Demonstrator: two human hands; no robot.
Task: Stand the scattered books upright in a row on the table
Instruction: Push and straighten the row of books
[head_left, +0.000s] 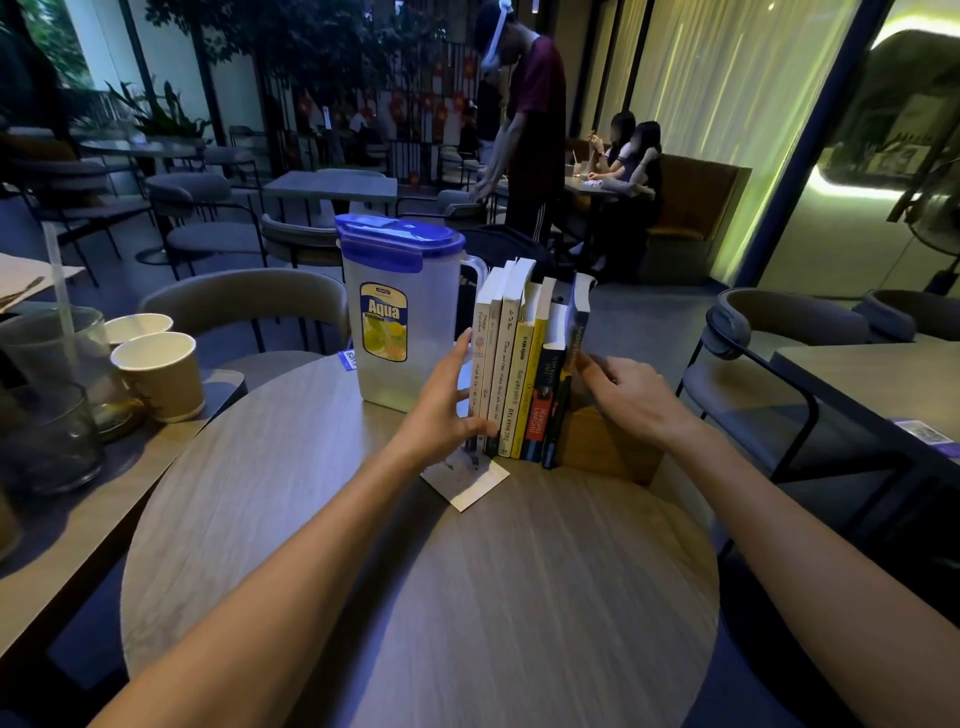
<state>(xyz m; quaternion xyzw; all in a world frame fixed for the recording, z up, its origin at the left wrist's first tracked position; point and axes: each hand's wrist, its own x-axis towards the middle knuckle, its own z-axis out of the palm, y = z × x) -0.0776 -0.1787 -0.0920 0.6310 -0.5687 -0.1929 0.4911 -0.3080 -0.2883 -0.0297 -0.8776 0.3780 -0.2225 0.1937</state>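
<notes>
Both forearms are stretched across the round surface (415, 597) toward the row of books (524, 374), which is stood upright just beside the clear jug (400, 322). The left hand (447, 410) is laid open and flat against the leftmost cover, the right hand (631, 397) pressed with loosely curled fingers against the rightmost book, apparently so the row is squeezed and kept from toppling. Spines face the camera, long axes vertical, against a wooden block (605, 447)

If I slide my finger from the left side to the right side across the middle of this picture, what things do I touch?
Glass jar → paper cups → water pitcher → left hand → row of books → right hand → grey chair.
</notes>
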